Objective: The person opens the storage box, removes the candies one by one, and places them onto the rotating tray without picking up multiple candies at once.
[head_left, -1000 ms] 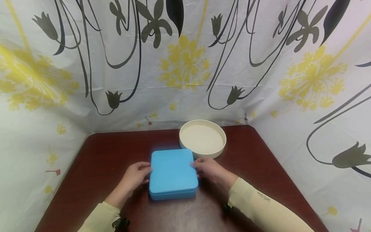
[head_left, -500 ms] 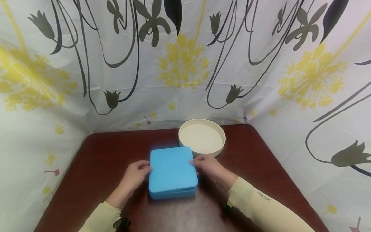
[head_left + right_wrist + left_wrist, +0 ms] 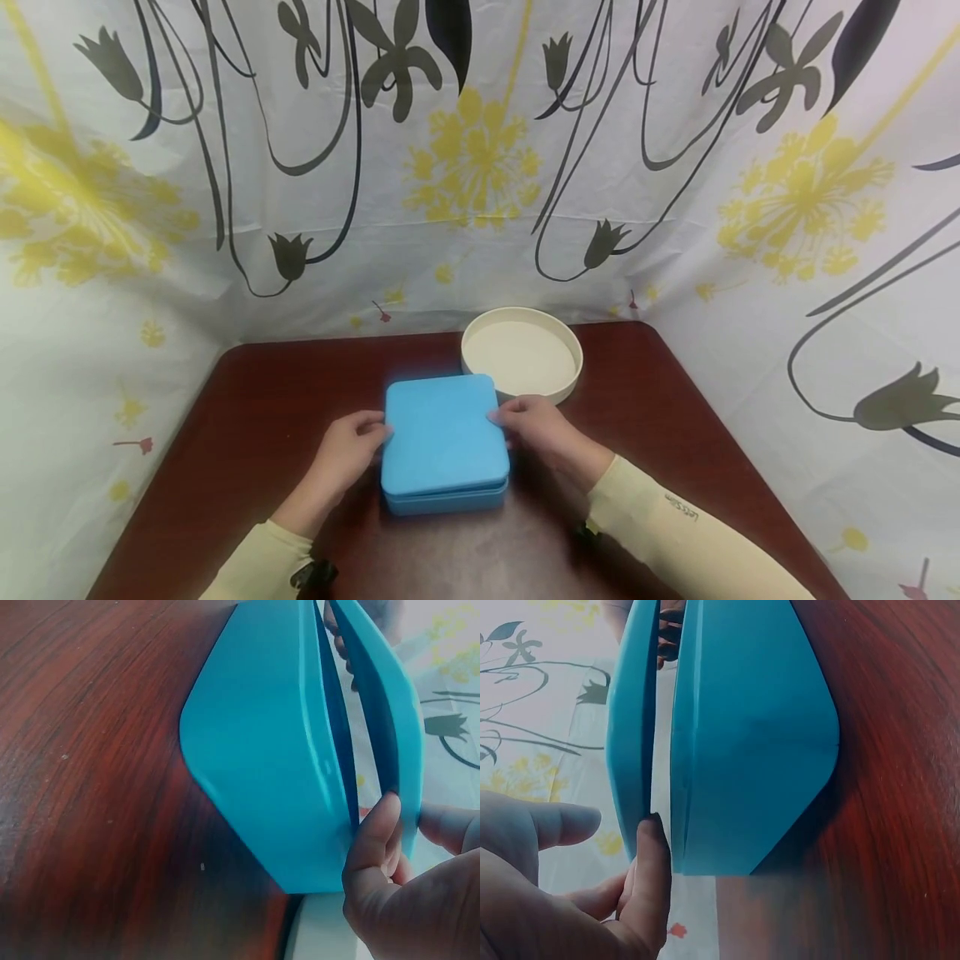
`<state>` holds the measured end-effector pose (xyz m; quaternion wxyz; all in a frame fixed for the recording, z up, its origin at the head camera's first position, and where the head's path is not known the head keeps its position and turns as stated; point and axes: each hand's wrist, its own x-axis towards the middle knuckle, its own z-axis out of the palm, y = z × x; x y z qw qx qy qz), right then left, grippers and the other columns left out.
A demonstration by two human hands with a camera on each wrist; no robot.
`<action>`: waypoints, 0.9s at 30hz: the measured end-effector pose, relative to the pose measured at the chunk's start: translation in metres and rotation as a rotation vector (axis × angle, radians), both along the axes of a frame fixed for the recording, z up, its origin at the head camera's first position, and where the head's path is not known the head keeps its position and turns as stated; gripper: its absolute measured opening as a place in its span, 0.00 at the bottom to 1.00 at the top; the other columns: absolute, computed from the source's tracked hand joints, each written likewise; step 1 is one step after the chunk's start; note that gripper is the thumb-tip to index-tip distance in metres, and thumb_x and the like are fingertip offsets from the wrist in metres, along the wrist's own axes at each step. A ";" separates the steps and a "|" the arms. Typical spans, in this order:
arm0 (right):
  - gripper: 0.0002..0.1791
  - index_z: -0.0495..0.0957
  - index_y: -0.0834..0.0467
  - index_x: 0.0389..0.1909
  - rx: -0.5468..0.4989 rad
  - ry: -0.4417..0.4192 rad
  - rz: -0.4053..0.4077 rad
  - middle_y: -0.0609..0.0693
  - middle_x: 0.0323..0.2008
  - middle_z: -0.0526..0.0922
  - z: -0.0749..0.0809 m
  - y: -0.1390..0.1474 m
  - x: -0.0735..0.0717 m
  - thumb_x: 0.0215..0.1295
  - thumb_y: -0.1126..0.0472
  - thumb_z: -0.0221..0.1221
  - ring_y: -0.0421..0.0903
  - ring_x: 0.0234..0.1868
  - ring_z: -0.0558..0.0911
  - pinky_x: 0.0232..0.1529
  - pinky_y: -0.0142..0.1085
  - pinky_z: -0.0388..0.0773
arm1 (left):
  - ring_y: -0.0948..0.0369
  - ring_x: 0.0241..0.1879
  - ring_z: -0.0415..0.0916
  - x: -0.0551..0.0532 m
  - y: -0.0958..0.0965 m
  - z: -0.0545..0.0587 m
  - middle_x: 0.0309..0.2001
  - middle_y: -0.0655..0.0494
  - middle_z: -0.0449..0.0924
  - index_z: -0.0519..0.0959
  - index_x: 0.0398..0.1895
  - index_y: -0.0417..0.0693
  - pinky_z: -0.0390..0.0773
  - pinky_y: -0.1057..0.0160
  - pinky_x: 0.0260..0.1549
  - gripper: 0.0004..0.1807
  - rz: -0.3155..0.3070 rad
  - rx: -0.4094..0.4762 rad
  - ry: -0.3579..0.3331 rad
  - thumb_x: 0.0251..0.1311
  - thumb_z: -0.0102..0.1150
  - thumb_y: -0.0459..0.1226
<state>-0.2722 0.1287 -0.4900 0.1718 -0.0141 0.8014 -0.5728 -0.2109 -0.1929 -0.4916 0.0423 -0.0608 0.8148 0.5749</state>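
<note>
A blue rectangular box stands on the table, its base (image 3: 446, 503) below and its lid (image 3: 445, 433) raised just off it. Both wrist views show a gap between the lid (image 3: 630, 727) and the base (image 3: 750, 735). The left hand (image 3: 347, 450) pinches the lid's left edge, fingertips under its rim. On the opposite side, the right hand (image 3: 546, 432) pinches the lid's right edge between thumb and fingers, close up in the right wrist view beside the base (image 3: 255, 727). The inside of the base is hidden by the lid.
Behind the box to the right, a round cream tray (image 3: 521, 354) sits close to the base on the dark red-brown table (image 3: 300, 392). A white floral-printed cloth (image 3: 480, 275) hangs around the table's back and sides.
The lid has gone from closed on the base to lifted, first at the right front corner, then with a gap along the front. Both hands have risen slightly with it.
</note>
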 end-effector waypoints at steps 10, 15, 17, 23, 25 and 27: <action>0.18 0.85 0.67 0.57 -0.047 0.019 0.072 0.60 0.46 0.87 0.013 -0.021 0.003 0.77 0.58 0.70 0.53 0.40 0.89 0.47 0.45 0.90 | 0.44 0.58 0.84 -0.001 -0.028 0.006 0.67 0.33 0.80 0.76 0.75 0.35 0.88 0.45 0.54 0.27 0.006 -0.106 0.008 0.82 0.61 0.43; 0.19 0.83 0.68 0.58 -0.062 0.029 0.115 0.60 0.46 0.87 0.019 -0.042 0.003 0.77 0.58 0.70 0.53 0.39 0.91 0.51 0.50 0.90 | 0.43 0.58 0.82 0.000 -0.048 0.011 0.67 0.32 0.80 0.76 0.74 0.34 0.86 0.44 0.57 0.27 0.018 -0.202 0.039 0.84 0.59 0.45; 0.19 0.82 0.67 0.58 -0.060 0.036 0.125 0.59 0.45 0.87 0.021 -0.051 0.002 0.77 0.58 0.70 0.53 0.39 0.92 0.51 0.50 0.90 | 0.42 0.60 0.81 0.000 -0.056 0.012 0.67 0.31 0.80 0.77 0.74 0.34 0.84 0.42 0.60 0.28 0.027 -0.233 0.051 0.84 0.58 0.45; 0.15 0.81 0.66 0.54 -0.088 0.032 0.156 0.59 0.43 0.87 0.024 -0.081 0.000 0.76 0.60 0.70 0.57 0.40 0.93 0.51 0.51 0.90 | 0.38 0.64 0.78 0.002 -0.082 0.013 0.69 0.29 0.78 0.76 0.74 0.33 0.80 0.37 0.64 0.29 0.067 -0.284 0.053 0.85 0.56 0.47; 0.14 0.81 0.64 0.53 -0.086 0.029 0.163 0.58 0.42 0.87 0.026 -0.090 0.000 0.76 0.60 0.70 0.57 0.41 0.93 0.52 0.52 0.89 | 0.37 0.64 0.78 0.003 -0.091 0.014 0.69 0.29 0.78 0.76 0.75 0.33 0.81 0.37 0.63 0.29 0.076 -0.295 0.049 0.85 0.56 0.47; 0.14 0.81 0.63 0.53 -0.082 0.026 0.171 0.58 0.43 0.87 0.026 -0.098 0.000 0.76 0.60 0.71 0.55 0.41 0.92 0.53 0.52 0.89 | 0.37 0.64 0.77 0.004 -0.099 0.015 0.69 0.28 0.77 0.76 0.75 0.33 0.80 0.37 0.64 0.30 0.079 -0.308 0.051 0.85 0.55 0.47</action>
